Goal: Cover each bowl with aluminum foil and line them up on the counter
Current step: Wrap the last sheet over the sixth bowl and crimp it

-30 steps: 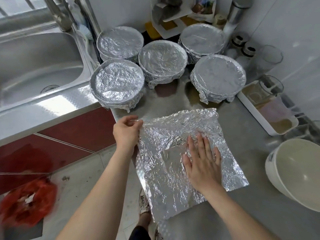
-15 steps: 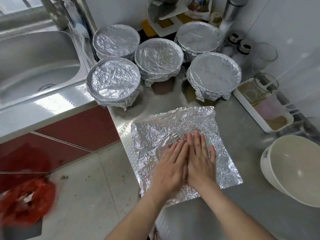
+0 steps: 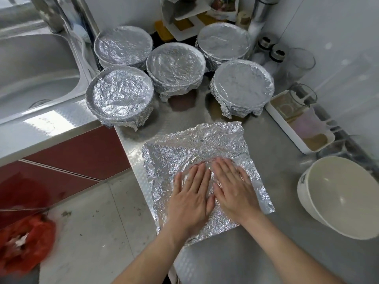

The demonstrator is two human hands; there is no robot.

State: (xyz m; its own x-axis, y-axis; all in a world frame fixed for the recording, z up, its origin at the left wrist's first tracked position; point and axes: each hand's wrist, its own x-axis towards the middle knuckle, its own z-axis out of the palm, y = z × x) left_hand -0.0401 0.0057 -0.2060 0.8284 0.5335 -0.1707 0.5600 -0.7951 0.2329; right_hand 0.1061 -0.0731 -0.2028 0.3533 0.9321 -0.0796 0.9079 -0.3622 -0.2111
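Both hands lie flat, fingers straight, side by side on the foil sheet (image 3: 196, 148): left hand (image 3: 190, 193), right hand (image 3: 233, 187). Bare white bowl (image 3: 340, 195) sits right of the foil; five covered bowls (image 3: 175, 66) behind it.

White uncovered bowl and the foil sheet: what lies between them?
Only bare steel counter lies between the foil sheet and the white bowl, as the head view shows; they do not touch.
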